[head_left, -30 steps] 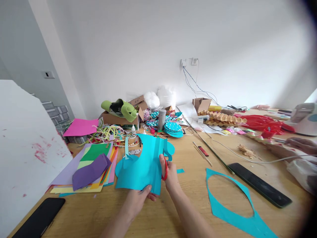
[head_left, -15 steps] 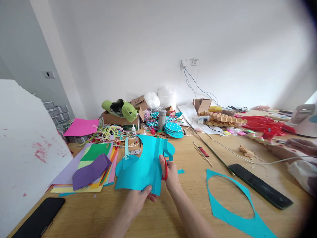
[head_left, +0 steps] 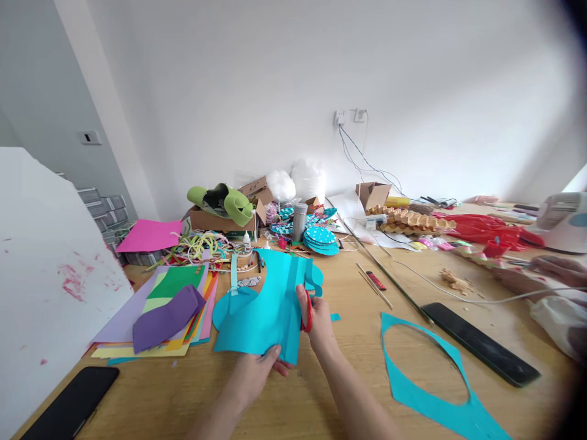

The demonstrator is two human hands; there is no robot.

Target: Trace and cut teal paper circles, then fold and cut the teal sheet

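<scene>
A large sheet of turquoise paper with a curved cut-out on its left side is held up over the table. My left hand pinches its lower edge, thumb on top and fingers beneath. At the sheet's right edge my right hand grips a pair of scissors by the red handles; the blades are hidden by the paper. A narrow strip hangs loose along that edge. Behind the sheet lie rounded turquoise pieces, partly covered.
Coloured paper sheets are stacked at left, near a black phone. On the right lie a turquoise offcut with a round hole, a long black tray-like object and thin sticks. Another person's hand is at far right.
The strip at the sheet's right edge hangs a little differently, and the right hand with the scissors has shifted very slightly. The left hand keeps its hold.
</scene>
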